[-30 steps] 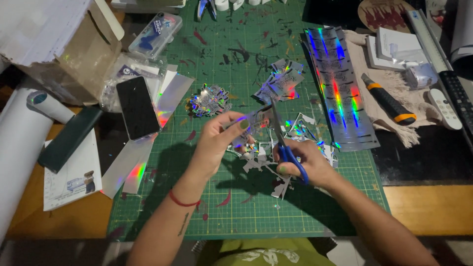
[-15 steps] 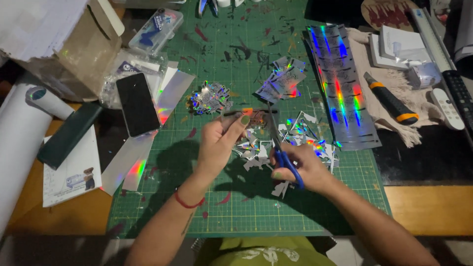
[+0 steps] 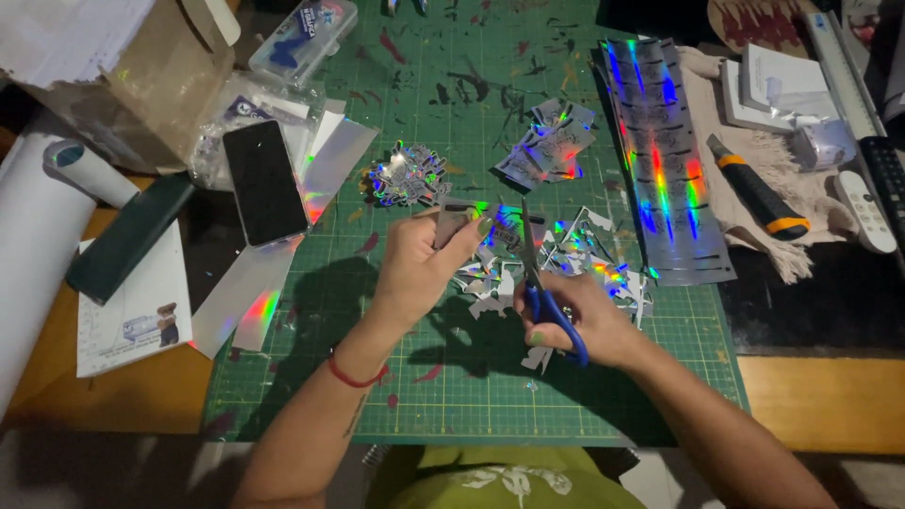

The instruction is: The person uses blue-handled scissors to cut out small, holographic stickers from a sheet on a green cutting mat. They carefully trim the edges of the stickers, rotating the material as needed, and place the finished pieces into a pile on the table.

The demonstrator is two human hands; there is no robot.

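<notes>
Now the left hand pinches a thin holographic sheet, light and floppy, best gripped near its edge; the right hand grasps blue scissors mid-mat

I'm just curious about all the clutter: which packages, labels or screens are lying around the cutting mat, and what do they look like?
Phone: left of the mat, flat black rectangle, screen dark.
Blister pack: top left, clear plastic with blue contents.
Cardboard box: top left corner, brown, flaps open.
Printed sheet: left edge, white with a small picture.
Wrapped white box: top right, on beige cloth.
</notes>
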